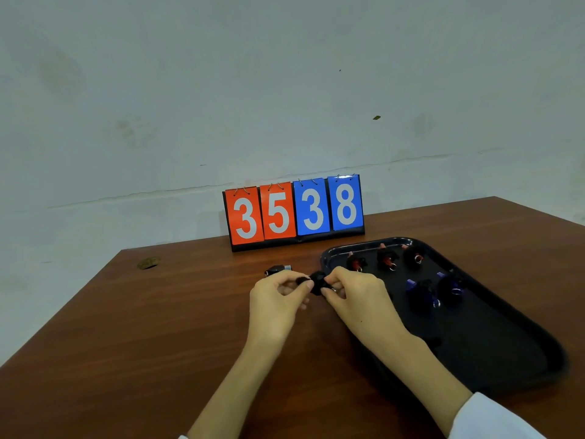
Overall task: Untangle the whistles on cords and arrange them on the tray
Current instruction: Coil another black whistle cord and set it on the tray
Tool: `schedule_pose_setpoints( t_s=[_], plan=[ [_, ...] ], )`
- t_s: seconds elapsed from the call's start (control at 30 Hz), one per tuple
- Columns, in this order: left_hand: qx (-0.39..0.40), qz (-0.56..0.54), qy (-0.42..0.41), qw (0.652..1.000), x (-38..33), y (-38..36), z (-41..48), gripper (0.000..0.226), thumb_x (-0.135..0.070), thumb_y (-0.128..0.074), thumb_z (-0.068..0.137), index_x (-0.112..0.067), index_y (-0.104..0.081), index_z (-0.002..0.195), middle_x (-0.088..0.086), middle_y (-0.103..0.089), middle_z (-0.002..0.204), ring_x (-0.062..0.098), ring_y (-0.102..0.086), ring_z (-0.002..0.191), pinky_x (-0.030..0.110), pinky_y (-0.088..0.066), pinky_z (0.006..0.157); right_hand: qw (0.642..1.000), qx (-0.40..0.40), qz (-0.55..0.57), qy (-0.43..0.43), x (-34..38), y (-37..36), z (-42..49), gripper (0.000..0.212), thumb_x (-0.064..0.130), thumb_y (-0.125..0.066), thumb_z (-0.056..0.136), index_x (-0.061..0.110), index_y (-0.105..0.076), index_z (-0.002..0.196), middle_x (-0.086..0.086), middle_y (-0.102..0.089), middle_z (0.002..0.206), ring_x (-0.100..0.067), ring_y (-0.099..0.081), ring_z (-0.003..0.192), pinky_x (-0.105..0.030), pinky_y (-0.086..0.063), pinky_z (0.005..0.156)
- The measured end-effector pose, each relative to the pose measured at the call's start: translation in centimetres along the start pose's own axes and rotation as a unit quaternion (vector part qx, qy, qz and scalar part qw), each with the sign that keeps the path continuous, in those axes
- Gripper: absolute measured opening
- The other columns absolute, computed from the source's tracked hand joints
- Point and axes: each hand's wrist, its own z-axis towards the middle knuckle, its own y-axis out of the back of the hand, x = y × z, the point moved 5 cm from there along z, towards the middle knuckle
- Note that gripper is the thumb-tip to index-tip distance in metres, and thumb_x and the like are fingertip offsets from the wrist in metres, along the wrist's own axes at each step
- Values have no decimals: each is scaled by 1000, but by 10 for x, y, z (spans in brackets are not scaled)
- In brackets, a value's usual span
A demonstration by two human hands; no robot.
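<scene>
Both hands are up over the brown bench (158,327), just off the near-left corner of the black tray (506,350). The left hand (275,299) has its grip pinched together on one end of a bundle of black cord (316,282), thumb and forefinger closed on it. The right hand (354,293) pinches the other side of the same bundle, fingertips clamped, with a small metal ring showing between them. On the tray, three red whistles (387,258) sit in a row along the far edge, each with dark cord and a ring, spaced apart. Nearer in, two blue whistles (424,291) lie side by side (cords bunched dark against the tray, hard to trace). One more whistle, a black one (277,269), lies on the bench just behind the left hand, off the tray. At the back stands a flip scoreboard (294,212) reading 35 in red and 38 in blue.
</scene>
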Motion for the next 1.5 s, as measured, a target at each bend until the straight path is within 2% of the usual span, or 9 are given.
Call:
schedule_pose_setpoints(
  t_s=[0.23, 0.33, 0.47, 0.8, 0.97, 1.13, 1.23, 1.33, 1.5],
  plan=[
    [-39, 6, 3, 999, 0, 5, 2, 26, -12, -65, 85, -27, -63, 107, -5, -68, 89, 6, -67, 66, 16, -54, 64, 996, -6, -7, 87, 10, -3, -3, 19, 14, -77, 73, 12, -70, 90, 0, -71, 79, -10, -66, 71, -20, -53, 66],
    [-53, -7, 11, 999, -1, 8, 2, 26, -11, -69, 82, -26, -58, 100, -2, -68, 81, 9, -68, 63, 21, -57, 64, 994, -10, -14, 107, 12, -2, -4, 23, 12, -81, 68, 11, -71, 89, 0, -71, 76, -10, -67, 67, -17, -50, 63],
    [-55, 10, 11, 998, -1, 10, 1, 12, -12, -69, 82, -20, -68, 92, -4, -69, 74, 8, -67, 59, 23, -58, 63, 992, -5, -15, 126, 14, -1, -4, 25, 9, -80, 68, 11, -72, 91, 0, -70, 75, -10, -65, 65, -23, -56, 60],
    [60, 113, 2, 992, 4, 4, 8, 19, -7, -60, 89, -11, -70, 105, -1, -69, 78, 11, -69, 64, 24, -58, 71, 986, 12, -39, 161, 12, -6, -4, 24, 9, -79, 69, 13, -73, 91, -1, -70, 77, -13, -67, 68, -30, -58, 60],
    [90, 132, -2, 987, 4, 5, 9, 13, -6, -60, 88, -17, -66, 89, 3, -66, 86, 12, -69, 70, 23, -58, 67, 987, 17, -37, 155, 11, -9, -5, 21, 10, -78, 70, 15, -74, 90, 0, -69, 74, -15, -66, 65, -32, -57, 58],
    [65, 207, -84, 973, -4, -4, -1, 14, -9, -56, 90, -22, -60, 94, -12, -57, 90, 4, -56, 84, 17, -50, 75, 995, 17, -27, 94, 6, -14, -4, 16, 17, -75, 75, 16, -73, 91, 0, -70, 77, -15, -66, 70, -32, -56, 65],
    [35, 160, -81, 983, -6, -3, 0, 19, -7, -57, 90, -22, -65, 98, -18, -57, 88, -2, -57, 85, 12, -47, 74, 997, -9, -12, 70, 3, -10, -2, 17, 16, -77, 73, 14, -73, 89, 0, -71, 77, -14, -66, 69, -25, -53, 66],
    [15, 57, -9, 998, -1, 6, 6, 20, -4, -62, 86, -17, -65, 101, -6, -67, 84, 7, -66, 75, 18, -54, 71, 997, -29, -11, 74, 6, -5, -2, 19, 13, -81, 67, 12, -74, 84, 1, -71, 72, -12, -65, 63, -18, -46, 61],
    [2, -35, 36, 999, 0, 10, 5, 13, -3, -68, 81, -15, -70, 83, 2, -70, 82, 9, -69, 63, 16, -55, 61, 995, -19, 6, 93, 10, -2, -4, 20, 13, -79, 71, 12, -73, 90, 0, -71, 78, -11, -67, 69, -18, -48, 66]
  ],
)
